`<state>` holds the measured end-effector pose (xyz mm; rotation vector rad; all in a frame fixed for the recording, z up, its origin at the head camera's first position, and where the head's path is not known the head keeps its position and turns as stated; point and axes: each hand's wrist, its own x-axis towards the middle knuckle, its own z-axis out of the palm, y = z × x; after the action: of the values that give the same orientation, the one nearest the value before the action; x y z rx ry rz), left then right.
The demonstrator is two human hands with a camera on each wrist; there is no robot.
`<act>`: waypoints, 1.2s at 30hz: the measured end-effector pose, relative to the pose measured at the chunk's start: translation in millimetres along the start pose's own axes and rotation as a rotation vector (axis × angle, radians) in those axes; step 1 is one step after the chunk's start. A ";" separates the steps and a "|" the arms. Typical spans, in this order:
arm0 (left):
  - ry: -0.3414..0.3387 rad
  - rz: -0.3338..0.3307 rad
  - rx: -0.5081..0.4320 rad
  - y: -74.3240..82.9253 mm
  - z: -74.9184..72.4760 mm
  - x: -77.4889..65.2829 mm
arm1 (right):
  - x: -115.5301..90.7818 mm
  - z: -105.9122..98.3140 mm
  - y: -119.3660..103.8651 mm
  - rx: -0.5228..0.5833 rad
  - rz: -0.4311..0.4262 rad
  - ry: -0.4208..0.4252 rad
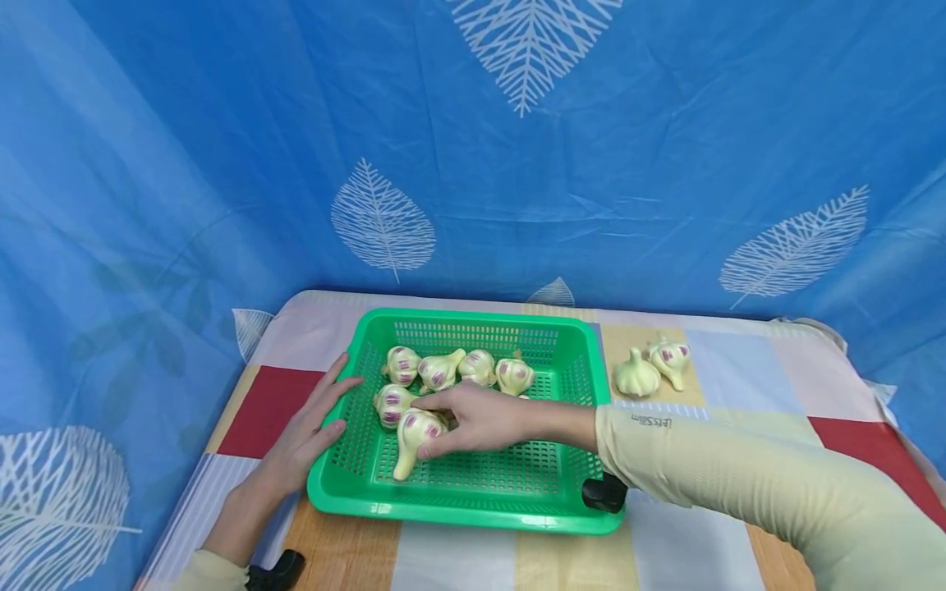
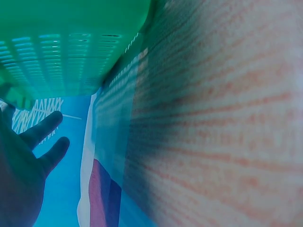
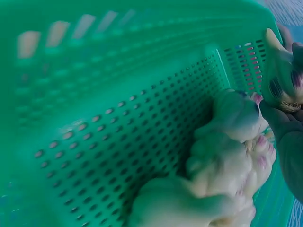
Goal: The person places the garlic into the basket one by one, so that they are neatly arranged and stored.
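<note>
Inside a green plastic basket (image 1: pixel 473 520), my right hand (image 1: pixel 476 417) pinches a garlic bulb (image 1: pixel 419 428) between thumb and fingers, its stem pointing toward the front. In the right wrist view the same garlic bulb (image 3: pixel 284 82) is at the right edge, by the hand (image 3: pixel 289 142). Several other garlic bulbs (image 1: pixel 440 370) lie in the back left part of the basket; the right hand hides part of the pile. My left hand (image 1: pixel 299 439) lies along the basket's left side, fingers spread and fairly straight at the rim. The left wrist view shows this hand (image 2: pixel 21 170) beside the basket wall (image 2: pixel 61 56).
Two garlic bulbs (image 1: pixel 637 374) lie on the patchwork tablecloth (image 1: pixel 746 369) to the right of the basket. A blue curtain (image 1: pixel 628 164) with white leaf prints hangs behind and beside the table.
</note>
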<state>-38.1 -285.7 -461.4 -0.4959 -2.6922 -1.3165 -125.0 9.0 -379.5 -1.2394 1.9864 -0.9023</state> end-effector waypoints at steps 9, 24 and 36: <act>-0.016 0.024 -0.018 -0.4 -0.5 1.8 | 33.3 15.5 -3.2 -0.092 -0.047 -0.041; -0.018 0.019 -0.023 4.0 -0.4 1.6 | 50.0 37.5 -11.2 -0.209 0.019 -0.025; -0.005 0.016 -0.010 -1.2 0.5 -1.7 | 45.2 33.3 -15.5 -0.247 0.030 -0.038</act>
<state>-36.9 -286.4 -462.9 -0.5218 -2.6807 -1.3274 -107.7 -45.0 -392.7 -1.3454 2.1287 -0.6275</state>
